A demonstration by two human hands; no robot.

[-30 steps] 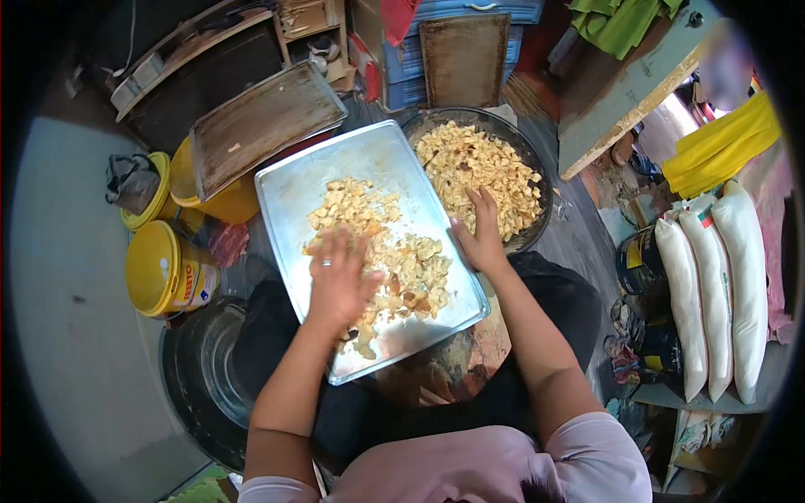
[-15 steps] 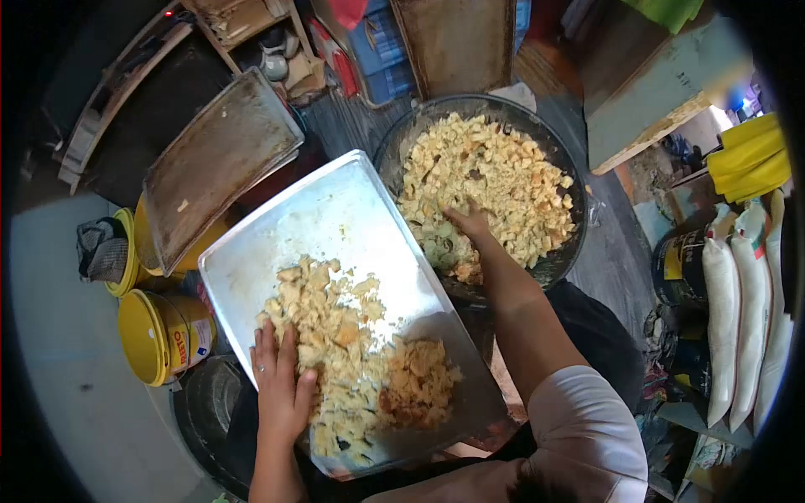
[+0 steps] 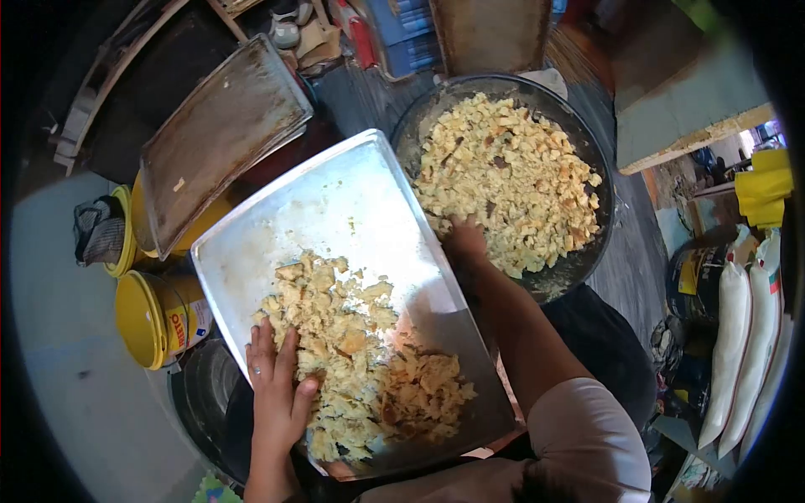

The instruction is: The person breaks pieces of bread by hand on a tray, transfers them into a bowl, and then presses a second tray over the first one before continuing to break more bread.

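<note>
A shiny metal baking tray lies tilted in front of me, with torn bread pieces heaped over its lower half. My left hand rests on the tray's left edge, fingers stretched out against the bread and a ring on one of them. Beyond the tray's right side stands a wide black basin, full of bread chunks. My right hand reaches into the basin's near left side, low among the chunks; shadow and bread obscure its fingertips.
Stained baking trays lean at the left above yellow buckets. A dark tub sits below them. At the right hang long white filled bags, near a wooden board. Another brown tray stands behind the basin.
My right hand has drawn nearer to the basin's near left rim, beside the tray. My left hand stays on the tray edge. The view has shifted slightly.
</note>
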